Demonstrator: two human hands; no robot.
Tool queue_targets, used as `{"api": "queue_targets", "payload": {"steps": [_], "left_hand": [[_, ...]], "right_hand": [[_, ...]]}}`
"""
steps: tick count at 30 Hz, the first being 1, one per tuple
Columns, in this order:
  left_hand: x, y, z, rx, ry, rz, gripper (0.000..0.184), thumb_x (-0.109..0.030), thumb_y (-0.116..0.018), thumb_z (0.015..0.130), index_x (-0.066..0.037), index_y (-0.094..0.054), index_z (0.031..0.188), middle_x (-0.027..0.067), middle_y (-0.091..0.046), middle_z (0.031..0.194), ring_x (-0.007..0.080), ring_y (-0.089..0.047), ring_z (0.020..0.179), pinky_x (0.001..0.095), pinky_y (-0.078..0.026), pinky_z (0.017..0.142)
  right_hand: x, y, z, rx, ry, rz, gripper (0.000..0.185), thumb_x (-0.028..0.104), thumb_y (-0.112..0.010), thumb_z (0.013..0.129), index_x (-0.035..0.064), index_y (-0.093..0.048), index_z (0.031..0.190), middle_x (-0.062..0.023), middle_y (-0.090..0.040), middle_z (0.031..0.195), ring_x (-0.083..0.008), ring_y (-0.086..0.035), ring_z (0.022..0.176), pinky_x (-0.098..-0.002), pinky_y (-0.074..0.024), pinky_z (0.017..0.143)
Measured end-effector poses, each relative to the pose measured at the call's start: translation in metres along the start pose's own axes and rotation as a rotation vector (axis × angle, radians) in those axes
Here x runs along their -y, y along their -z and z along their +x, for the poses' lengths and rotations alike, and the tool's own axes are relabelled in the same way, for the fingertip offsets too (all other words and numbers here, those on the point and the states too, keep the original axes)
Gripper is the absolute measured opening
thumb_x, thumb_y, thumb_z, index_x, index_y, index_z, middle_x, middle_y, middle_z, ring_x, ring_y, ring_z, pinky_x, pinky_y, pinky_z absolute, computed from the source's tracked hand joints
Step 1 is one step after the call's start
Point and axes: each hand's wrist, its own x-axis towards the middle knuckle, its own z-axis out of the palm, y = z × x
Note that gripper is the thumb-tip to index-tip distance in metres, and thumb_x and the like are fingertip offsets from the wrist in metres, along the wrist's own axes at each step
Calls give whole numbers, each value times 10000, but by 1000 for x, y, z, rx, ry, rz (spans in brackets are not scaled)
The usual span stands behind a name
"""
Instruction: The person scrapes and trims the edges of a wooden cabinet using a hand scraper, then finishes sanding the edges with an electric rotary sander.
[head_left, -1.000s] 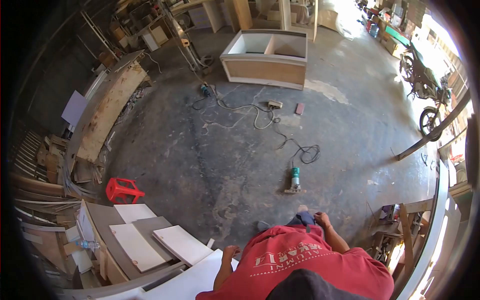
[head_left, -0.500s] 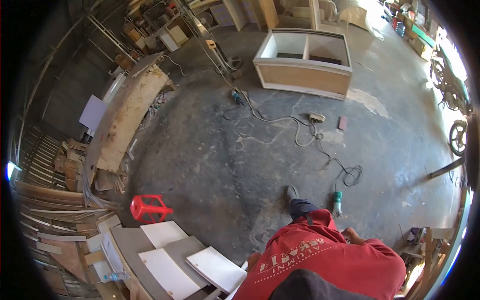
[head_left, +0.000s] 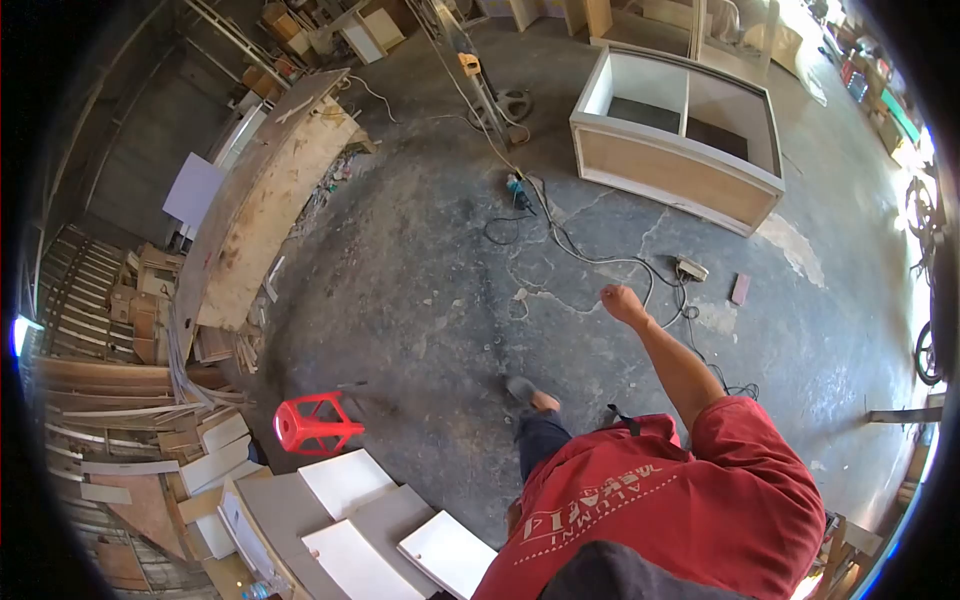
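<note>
My right hand (head_left: 623,303) is stretched out over the concrete floor, its fingers curled in and nothing showing in them. Beyond it lie a pale power strip (head_left: 691,268) and its grey cord, apart from the hand. Only a sliver of skin shows at the left side of the red shirt (head_left: 640,500); the fingers of my left hand are hidden. Nearest that side are white panels (head_left: 452,552) resting on grey boards. One foot in a grey shoe (head_left: 521,390) is forward on the floor.
A white-framed cabinet carcass (head_left: 680,180) stands ahead to the right. A red plastic stool (head_left: 318,423) is at left, near a long wooden bench (head_left: 265,215). Cords and a teal power tool (head_left: 518,190) lie on the floor. Scrap wood (head_left: 130,410) lines the left side.
My right hand has swung forward from beside the body. A foot has stepped ahead, and the view has turned left, so the cabinet sits farther right. The green-handled tool is out of sight.
</note>
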Motion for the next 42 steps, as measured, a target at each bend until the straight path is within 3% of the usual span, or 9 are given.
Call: {"api": "queue_targets", "payload": {"steps": [8, 10, 13, 15, 17, 21, 26, 33, 42], "left_hand": [[-116, 134, 166, 97, -59, 196, 102, -144, -659, 953, -67, -719, 983, 112, -738, 901, 236, -729, 799, 371, -570, 683], [-158, 184, 212, 119, -96, 251, 97, -137, -657, 954, -66, -718, 977, 113, -735, 900, 239, -728, 804, 374, -569, 686], [-232, 269, 292, 150, -165, 303, 90, -127, -655, 956, -64, -718, 967, 114, -731, 899, 244, -727, 810, 379, -568, 690], [-307, 324, 348, 218, -270, 66, 86, -120, -653, 957, -63, -718, 961, 115, -728, 899, 248, -726, 814, 382, -567, 692], [-392, 373, 400, 569, -396, -596, 84, -113, -652, 958, -62, -718, 955, 115, -725, 898, 251, -725, 818, 385, -567, 695], [-524, 385, 477, -250, -143, -244, 131, -153, -660, 994, -105, -710, 1105, 48, -742, 884, 187, -700, 794, 279, -517, 588], [-639, 332, 538, -88, -311, -5, 213, -136, -678, 971, -56, -702, 1168, 92, -758, 931, 162, -716, 783, 301, -534, 604], [-737, 237, 571, 440, -460, 563, 441, -252, -680, 971, -37, -682, 1356, 151, -731, 1283, 271, -683, 1185, 382, -522, 1032], [-842, 277, 654, 713, -162, 915, 656, -398, -639, 1002, -66, -500, 1550, 283, -459, 1585, 372, -440, 1490, 399, -368, 1204]], "right_hand": [[-79, -122, 1, 291, 164, -454, 161, 182, -614, 888, 76, -731, 860, -141, -749, 915, -368, -747, 865, -537, -576, 660], [-156, -176, -62, 938, -134, -607, 239, 214, -628, 894, 88, -802, 999, -164, -783, 1030, -361, -762, 948, -495, -629, 761], [-31, -126, -88, 767, -1137, 40, 333, 294, -689, 853, 80, -809, 1078, -160, -794, 1075, -390, -765, 982, -485, -633, 770], [-32, -151, -115, 1006, -696, -45, 273, 271, -661, 855, 70, -825, 937, -198, -786, 1004, -338, -770, 975, -456, -606, 838], [10, -157, -108, 847, -885, -110, 338, 346, -718, 851, 64, -818, 1006, -168, -796, 1049, -318, -776, 969, -444, -609, 847], [48, -167, -33, 809, -1146, 167, 450, 436, -729, 867, 61, -800, 1105, -142, -797, 1101, -315, -770, 997, -469, -599, 893], [-3, -226, 125, 795, -1004, 216, 406, 428, -685, 905, 61, -808, 1025, -194, -785, 1070, -344, -763, 1000, -493, -593, 888], [-71, -268, 441, 256, -422, -28, 371, 308, -578, 903, -11, -744, 810, -312, -720, 910, -497, -709, 854, -587, -562, 783], [11, -212, 644, -29, -752, 339, 299, 285, -590, 939, 37, -739, 1014, -252, -742, 1025, -465, -715, 959, -546, -566, 852]]}}
